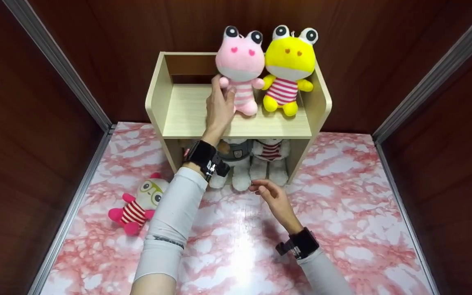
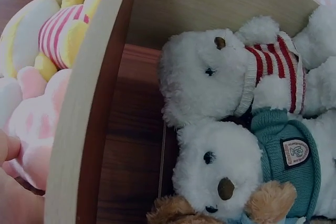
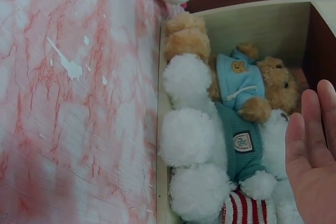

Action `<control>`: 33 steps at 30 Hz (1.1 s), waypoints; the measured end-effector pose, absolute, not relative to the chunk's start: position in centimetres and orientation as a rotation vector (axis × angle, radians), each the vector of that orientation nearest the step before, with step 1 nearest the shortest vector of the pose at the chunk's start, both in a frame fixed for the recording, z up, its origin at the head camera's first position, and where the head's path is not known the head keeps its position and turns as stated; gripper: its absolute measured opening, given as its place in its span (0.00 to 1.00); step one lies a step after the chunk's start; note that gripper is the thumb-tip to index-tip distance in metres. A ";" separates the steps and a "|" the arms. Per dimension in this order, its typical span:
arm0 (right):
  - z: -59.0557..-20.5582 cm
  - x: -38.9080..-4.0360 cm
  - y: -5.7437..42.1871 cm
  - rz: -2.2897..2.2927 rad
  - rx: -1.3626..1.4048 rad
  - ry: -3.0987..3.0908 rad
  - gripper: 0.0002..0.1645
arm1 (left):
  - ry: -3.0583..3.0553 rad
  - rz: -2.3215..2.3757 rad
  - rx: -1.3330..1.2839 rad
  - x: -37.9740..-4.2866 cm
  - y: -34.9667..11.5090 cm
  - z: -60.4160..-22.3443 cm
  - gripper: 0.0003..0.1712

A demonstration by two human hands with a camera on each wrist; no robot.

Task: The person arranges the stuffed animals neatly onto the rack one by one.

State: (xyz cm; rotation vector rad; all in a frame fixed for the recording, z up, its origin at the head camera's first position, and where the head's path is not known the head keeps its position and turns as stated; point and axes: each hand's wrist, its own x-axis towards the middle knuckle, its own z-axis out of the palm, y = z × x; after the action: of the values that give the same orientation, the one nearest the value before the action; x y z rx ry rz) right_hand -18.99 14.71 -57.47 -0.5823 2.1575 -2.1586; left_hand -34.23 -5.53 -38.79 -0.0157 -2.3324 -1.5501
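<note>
A pink frog plush with big round eyes sits upright on the upper board of a small wooden shelf. My left hand grips its side, thumb over the striped belly. To its right, a yellow frog plush in a striped shirt leans beside the shelf's side wall. Low in front of the shelf, my right hand hangs in the air with fingers loosely extended, holding nothing. Behind it in the lower compartment sit a white bear in a green sweater and a white bear in red stripes.
A brown bear in a blue hoodie shares the lower compartment. On the pink marbled floor, a pink plush with green glasses lies left of the shelf, partly behind my left sleeve. Dark wooden walls enclose three sides.
</note>
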 end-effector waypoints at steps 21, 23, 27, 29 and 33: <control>-57.2 -18.9 14.3 -2.153 -0.592 2.174 0.17 | -2.242 -1.688 0.027 -32.9 -7.5 -39.2 0.52; -57.3 -18.9 14.3 -2.156 -0.598 2.176 0.17 | -2.205 -1.701 0.003 -32.4 -7.7 -39.4 0.51; -57.4 -19.0 14.3 -2.160 -0.605 2.180 0.18 | -2.127 -1.673 -0.049 -31.3 -8.3 -39.8 0.49; -57.4 -19.0 14.3 -2.166 -0.613 2.181 0.18 | -2.082 -1.651 -0.095 -30.6 -8.7 -40.1 0.48; -57.4 -19.0 14.1 -2.161 -0.625 2.191 0.18 | -1.992 -1.631 -0.215 -29.5 -9.6 -41.0 0.45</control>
State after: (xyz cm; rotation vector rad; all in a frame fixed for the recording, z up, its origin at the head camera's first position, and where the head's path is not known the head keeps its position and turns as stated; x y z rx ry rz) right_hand -19.01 14.11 -57.43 -0.6255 2.1912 -2.1612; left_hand -29.47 -9.57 -41.00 -0.2153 -1.9925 -1.6308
